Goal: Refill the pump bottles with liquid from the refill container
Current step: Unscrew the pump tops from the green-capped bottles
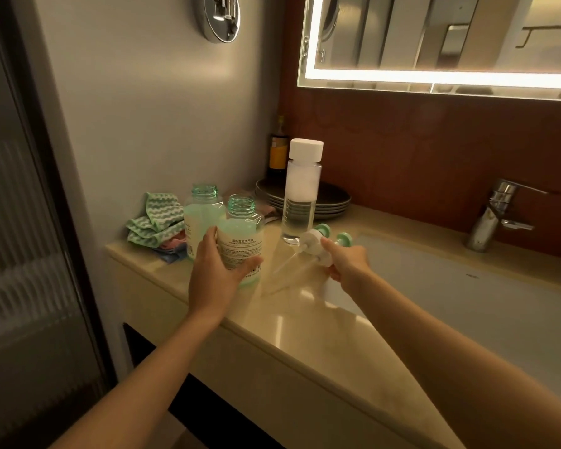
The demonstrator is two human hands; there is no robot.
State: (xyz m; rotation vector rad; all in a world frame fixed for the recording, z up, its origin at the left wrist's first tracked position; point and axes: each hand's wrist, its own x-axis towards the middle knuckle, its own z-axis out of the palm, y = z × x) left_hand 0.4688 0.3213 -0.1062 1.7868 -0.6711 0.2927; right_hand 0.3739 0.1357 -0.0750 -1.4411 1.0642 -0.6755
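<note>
While the left grip curls around the near pump bottle, which stands open-necked on the desk just in front of a second pump bottle, the right grip pinches a pump head. Behind them the capped refill container stands upright, near the sink.

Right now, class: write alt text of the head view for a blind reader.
At a bathroom counter, a person's left hand grips an open green pump bottle while the right hand holds removed pump heads beside the sink. A second open bottle and a white-capped refill container stand behind.
</note>
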